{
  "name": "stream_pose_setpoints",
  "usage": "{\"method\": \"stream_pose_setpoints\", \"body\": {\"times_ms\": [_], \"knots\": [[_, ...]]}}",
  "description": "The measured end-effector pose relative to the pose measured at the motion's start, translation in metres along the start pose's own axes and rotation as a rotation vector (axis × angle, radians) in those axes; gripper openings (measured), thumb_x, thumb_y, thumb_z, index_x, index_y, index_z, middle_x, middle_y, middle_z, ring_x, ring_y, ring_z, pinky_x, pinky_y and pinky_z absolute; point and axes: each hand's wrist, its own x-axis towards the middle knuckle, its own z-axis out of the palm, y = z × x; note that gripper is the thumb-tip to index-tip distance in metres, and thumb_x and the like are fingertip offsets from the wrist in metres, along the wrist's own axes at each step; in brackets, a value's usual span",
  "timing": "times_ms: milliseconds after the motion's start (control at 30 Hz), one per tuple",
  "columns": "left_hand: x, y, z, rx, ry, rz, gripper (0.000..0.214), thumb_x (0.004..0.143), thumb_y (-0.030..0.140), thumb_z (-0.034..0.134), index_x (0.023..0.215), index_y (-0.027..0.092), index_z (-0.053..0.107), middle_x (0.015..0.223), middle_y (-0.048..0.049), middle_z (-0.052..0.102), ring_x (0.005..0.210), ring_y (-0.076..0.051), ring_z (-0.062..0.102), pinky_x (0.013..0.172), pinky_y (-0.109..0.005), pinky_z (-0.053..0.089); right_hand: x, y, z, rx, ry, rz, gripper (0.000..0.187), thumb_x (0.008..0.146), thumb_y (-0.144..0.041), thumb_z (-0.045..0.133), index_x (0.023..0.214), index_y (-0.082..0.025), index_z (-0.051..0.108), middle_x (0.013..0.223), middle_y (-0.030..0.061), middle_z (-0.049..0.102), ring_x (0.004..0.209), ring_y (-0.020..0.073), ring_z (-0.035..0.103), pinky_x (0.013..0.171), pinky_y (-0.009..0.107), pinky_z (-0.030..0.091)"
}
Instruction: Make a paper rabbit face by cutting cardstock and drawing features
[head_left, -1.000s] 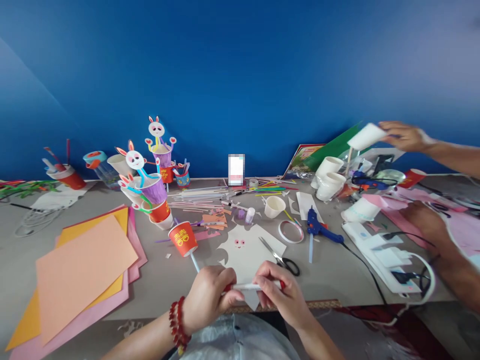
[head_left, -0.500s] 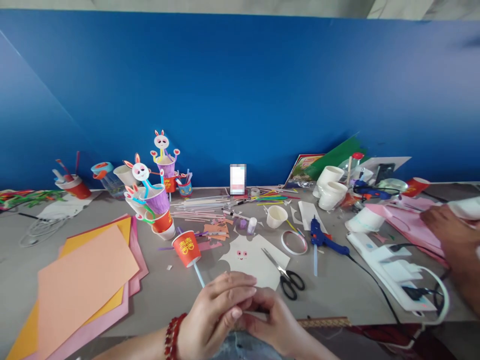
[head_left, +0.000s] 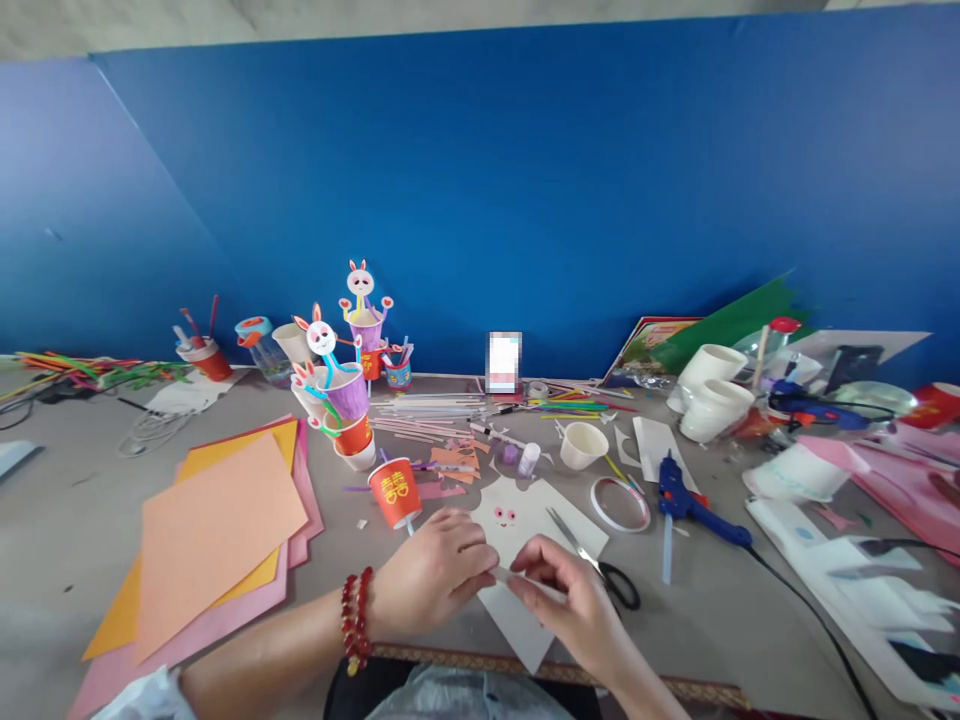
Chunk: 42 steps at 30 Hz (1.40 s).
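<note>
Over paper cutout (head_left: 526, 524), white straw (head_left: 508, 577), lying left-right

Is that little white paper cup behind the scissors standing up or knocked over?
Upright: the small white paper cup stands on its base on the grey table, with its round mouth facing up.

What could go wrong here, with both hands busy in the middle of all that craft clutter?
The scissors lie right behind the right hand; a careless shift might catch a finger on the blades. The red paper cup sits just behind the left hand and could get knocked over. The thin white stick pinched between both hands might kink if squeezed hard.
</note>
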Motion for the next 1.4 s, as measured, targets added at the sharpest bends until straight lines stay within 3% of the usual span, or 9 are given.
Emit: {"method": "stream_pose_setpoints", "body": {"times_ms": [100, 200, 300, 433, 667, 833, 967, 1200, 1400], "knots": [[-0.001, -0.012, -0.012, 0.110, 0.002, 0.006, 0.019, 0.099, 0.024, 0.046, 0.088, 0.020, 0.061, 0.083, -0.0029, 0.064, 0.084, -0.018, 0.058, 0.094, -0.039, 0.044, -0.004, 0.006, 0.002, -0.042, 0.066, -0.039, 0.029, 0.092, -0.048, 0.058, 0.095, -0.019, 0.062, 0.069, 0.0002, 0.061, 0.062, 0.0151, 0.056, 0.054, 0.022, 0.043], [0.004, -0.033, -0.031, 0.195, 0.182, -0.107, 0.019, 0.100, 0.025, 0.046, 0.100, 0.021, 0.065, 0.093, -0.0049, 0.065, 0.093, -0.020, 0.058, 0.088, -0.035, 0.046, -0.008, 0.019, -0.008, -0.079, 0.266, -0.073, 0.036, 0.093, -0.049, 0.057, 0.113, -0.020, 0.062, 0.091, 0.0087, 0.069, 0.076, 0.0207, 0.064, 0.062, 0.026, 0.050], [0.022, -0.058, -0.046, 0.327, 0.342, -0.285, 0.023, 0.100, 0.027, 0.045, 0.099, 0.021, 0.067, 0.097, -0.0059, 0.061, 0.093, -0.021, 0.056, 0.083, -0.034, 0.047, -0.012, 0.034, -0.023, -0.151, 0.441, -0.096, 0.033, 0.092, -0.048, 0.058, 0.107, -0.019, 0.066, 0.098, 0.0120, 0.072, 0.088, 0.0250, 0.067, 0.077, 0.031, 0.053], [0.063, -0.086, -0.046, 0.440, 0.167, -0.462, 0.023, 0.100, 0.027, 0.045, 0.100, 0.020, 0.067, 0.102, -0.0066, 0.062, 0.100, -0.022, 0.058, 0.083, -0.032, 0.048, -0.021, 0.043, -0.028, -0.233, 0.463, -0.093, 0.028, 0.095, -0.045, 0.056, 0.098, -0.020, 0.069, 0.094, 0.0107, 0.073, 0.086, 0.0245, 0.067, 0.078, 0.031, 0.053], [0.127, -0.124, -0.015, 0.413, -0.014, -0.450, 0.026, 0.098, 0.020, 0.048, 0.086, 0.014, 0.070, 0.094, -0.0106, 0.066, 0.100, -0.025, 0.062, 0.079, -0.033, 0.051, -0.035, 0.045, -0.019, -0.260, 0.425, -0.108, 0.027, 0.097, -0.042, 0.053, 0.089, -0.020, 0.067, 0.082, 0.0065, 0.070, 0.075, 0.0208, 0.064, 0.071, 0.028, 0.050], [0.153, -0.136, 0.006, 0.372, -0.110, -0.444, 0.032, 0.096, 0.034, 0.059, 0.122, 0.016, 0.059, 0.123, -0.0099, 0.062, 0.104, -0.022, 0.063, 0.088, -0.043, 0.055, -0.037, 0.048, -0.021, -0.248, 0.418, -0.080, 0.028, 0.097, -0.042, 0.053, 0.087, -0.020, 0.066, 0.077, 0.0047, 0.068, 0.072, 0.0196, 0.062, 0.068, 0.027, 0.047], [0.167, -0.134, 0.010, 0.341, -0.127, -0.415, 0.034, 0.095, 0.034, 0.060, 0.124, 0.016, 0.058, 0.125, -0.0101, 0.061, 0.105, -0.023, 0.063, 0.088, -0.044, 0.055, -0.036, 0.047, -0.019, -0.251, 0.408, -0.095, 0.027, 0.097, -0.041, 0.052, 0.086, -0.020, 0.066, 0.077, 0.0041, 0.067, 0.070, 0.0187, 0.061, 0.067, 0.027, 0.047], [0.118, -0.099, -0.006, 0.288, -0.088, -0.343, 0.023, 0.098, 0.025, 0.047, 0.106, 0.018, 0.068, 0.111, -0.0087, 0.066, 0.102, -0.022, 0.063, 0.084, -0.032, 0.051, -0.034, 0.059, -0.019, -0.319, 0.381, -0.118, 0.023, 0.096, -0.035, 0.053, 0.087, -0.020, 0.067, 0.082, 0.0068, 0.070, 0.076, 0.0212, 0.065, 0.069, 0.029, 0.051], [0.053, -0.051, 0.025, 0.247, -0.227, -0.264, 0.033, 0.088, 0.042, 0.065, 0.113, 0.021, 0.063, 0.112, -0.0062, 0.064, 0.104, -0.023, 0.062, 0.086, -0.033, 0.050, -0.012, 0.066, -0.014, -0.469, 0.303, -0.170, 0.015, 0.093, -0.026, 0.052, 0.090, -0.021, 0.066, 0.086, 0.0070, 0.070, 0.076, 0.0224, 0.065, 0.069, 0.032, 0.052]]}}
